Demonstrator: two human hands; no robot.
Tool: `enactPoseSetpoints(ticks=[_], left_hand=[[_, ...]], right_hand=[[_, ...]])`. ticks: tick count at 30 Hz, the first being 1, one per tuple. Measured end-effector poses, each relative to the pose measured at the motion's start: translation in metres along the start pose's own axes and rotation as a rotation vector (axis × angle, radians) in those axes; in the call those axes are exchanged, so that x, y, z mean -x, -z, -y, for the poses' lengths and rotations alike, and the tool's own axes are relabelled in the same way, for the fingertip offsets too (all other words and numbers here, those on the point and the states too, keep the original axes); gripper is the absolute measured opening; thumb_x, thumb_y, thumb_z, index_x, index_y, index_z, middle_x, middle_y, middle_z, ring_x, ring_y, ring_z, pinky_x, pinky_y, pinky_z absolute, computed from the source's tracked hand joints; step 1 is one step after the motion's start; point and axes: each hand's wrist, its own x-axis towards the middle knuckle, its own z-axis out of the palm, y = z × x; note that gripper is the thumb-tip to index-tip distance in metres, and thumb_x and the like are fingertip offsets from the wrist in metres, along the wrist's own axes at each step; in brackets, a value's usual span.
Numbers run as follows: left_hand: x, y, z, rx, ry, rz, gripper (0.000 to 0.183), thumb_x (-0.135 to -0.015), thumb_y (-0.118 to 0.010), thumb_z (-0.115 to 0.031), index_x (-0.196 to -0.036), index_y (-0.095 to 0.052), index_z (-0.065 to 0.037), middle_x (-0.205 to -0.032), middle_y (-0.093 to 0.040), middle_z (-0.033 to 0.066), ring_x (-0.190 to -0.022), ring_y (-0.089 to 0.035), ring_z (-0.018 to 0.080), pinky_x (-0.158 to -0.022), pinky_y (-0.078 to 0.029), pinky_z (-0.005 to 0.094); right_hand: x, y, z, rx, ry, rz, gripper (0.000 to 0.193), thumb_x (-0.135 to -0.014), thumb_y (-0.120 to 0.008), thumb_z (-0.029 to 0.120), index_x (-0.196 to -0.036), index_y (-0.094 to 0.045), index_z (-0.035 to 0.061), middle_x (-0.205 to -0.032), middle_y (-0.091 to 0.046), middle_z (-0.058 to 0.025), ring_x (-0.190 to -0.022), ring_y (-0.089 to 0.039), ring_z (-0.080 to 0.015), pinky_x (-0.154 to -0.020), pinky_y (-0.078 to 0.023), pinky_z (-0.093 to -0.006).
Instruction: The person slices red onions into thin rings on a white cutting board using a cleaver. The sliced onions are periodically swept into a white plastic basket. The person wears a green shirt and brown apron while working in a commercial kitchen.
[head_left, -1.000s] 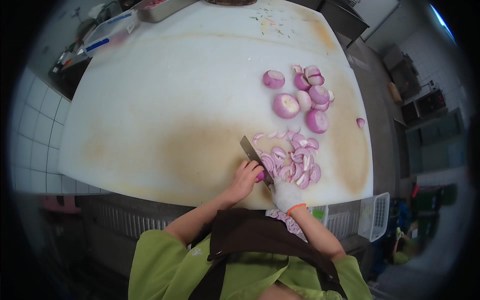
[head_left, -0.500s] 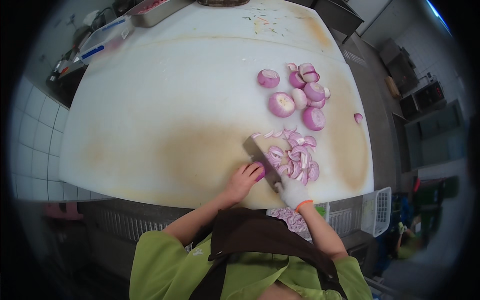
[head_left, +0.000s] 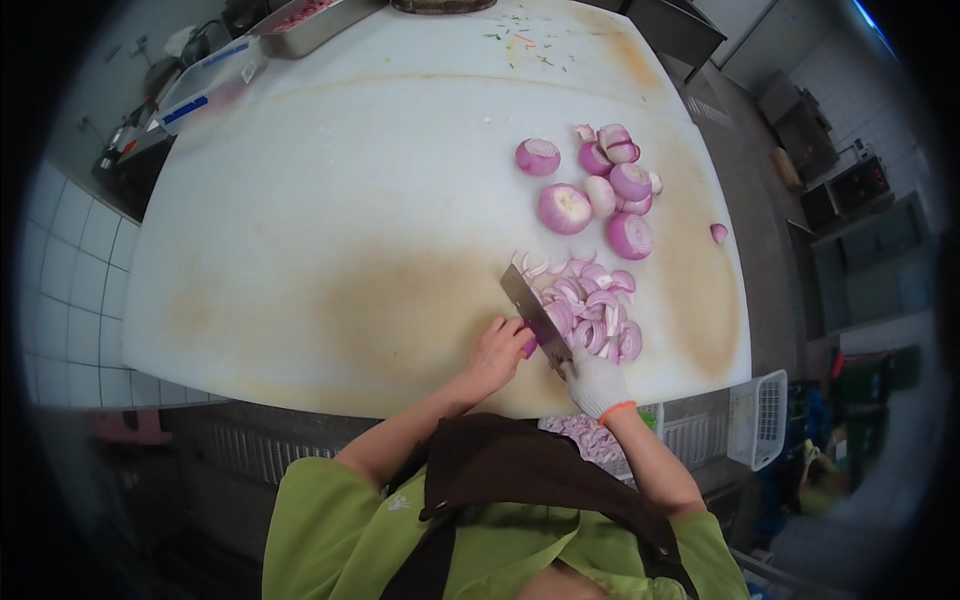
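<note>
My bare left hand [head_left: 494, 357] presses down on a piece of red onion [head_left: 529, 347], of which only a purple edge shows beside the fingertips. In a white knit glove with an orange cuff, my right hand [head_left: 595, 382] grips a cleaver [head_left: 536, 316]. Its broad blade slants away to the far left, right against the onion. To the right of the blade lies a loose heap of onion slices [head_left: 600, 305]. Beyond the heap, several peeled onions [head_left: 565, 209] sit in a cluster, some cut flat. The cleaver's handle is mostly hidden inside my glove.
The large white board [head_left: 300, 230] has brown stains. A basket of sliced onion [head_left: 590, 437] sits below its near edge. An empty white basket [head_left: 757, 420] stands to the right. At the far left are a clear plastic box [head_left: 212, 82] and a metal tray [head_left: 315, 30].
Both hands and the cleaver have shifted slightly right. The blade has swung more upright, and more slices are bunched against its right side.
</note>
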Motion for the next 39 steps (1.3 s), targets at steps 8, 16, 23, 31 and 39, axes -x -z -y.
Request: enactPoseSetpoints(ticks=[8,16,23,31,39], left_hand=[[-0.002,0.000,0.000,0.044,0.042,0.014,0.021,-0.073,-0.065,-0.001,-0.092,-0.059,-0.007,-0.096,-0.051,0.0090,-0.092,-0.049,0.0296,-0.077,-0.045,0.0398],[-0.001,-0.002,0.002,0.084,0.085,-0.015,0.026,-0.072,-0.066,-0.001,-0.096,-0.059,-0.007,-0.096,-0.050,0.0093,-0.093,-0.049,0.0302,-0.077,-0.046,0.0395],[0.003,-0.011,0.006,0.110,0.052,-0.078,0.025,-0.071,-0.067,-0.001,-0.094,-0.059,-0.006,-0.093,-0.051,0.0088,-0.091,-0.050,0.0296,-0.076,-0.046,0.0397],[0.004,-0.009,0.007,0.114,0.039,-0.121,0.024,-0.070,-0.067,-0.001,-0.093,-0.059,-0.005,-0.093,-0.052,0.0086,-0.090,-0.050,0.0290,-0.076,-0.046,0.0392],[0.009,-0.013,0.013,0.108,0.027,-0.143,0.022,-0.069,-0.070,-0.004,-0.089,-0.060,-0.006,-0.092,-0.054,0.0081,-0.088,-0.052,0.0294,-0.076,-0.046,0.0383]], right_hand=[[-0.004,-0.004,0.009,0.060,0.045,-0.001,0.025,-0.089,-0.049,0.025,-0.093,-0.052,0.0008,-0.076,-0.064,-0.0241,-0.072,-0.063,-0.0423,-0.066,-0.048,-0.0529],[-0.003,-0.007,0.015,0.088,0.036,0.016,0.025,-0.089,-0.050,0.025,-0.094,-0.054,0.0009,-0.075,-0.064,-0.0245,-0.071,-0.064,-0.0416,-0.064,-0.049,-0.0522],[0.000,-0.009,0.016,0.074,0.025,0.026,0.028,-0.091,-0.049,0.029,-0.100,-0.051,0.0022,-0.073,-0.063,-0.0250,-0.069,-0.062,-0.0435,-0.062,-0.048,-0.0529],[0.005,0.004,0.021,0.072,-0.017,0.034,0.028,-0.090,-0.049,0.028,-0.099,-0.053,0.0025,-0.076,-0.064,-0.0251,-0.072,-0.063,-0.0426,-0.067,-0.049,-0.0525],[0.009,0.021,0.028,-0.015,-0.024,0.050,0.029,-0.090,-0.052,0.027,-0.098,-0.052,-0.0004,-0.076,-0.062,-0.0273,-0.074,-0.062,-0.0446,-0.068,-0.047,-0.0542]])
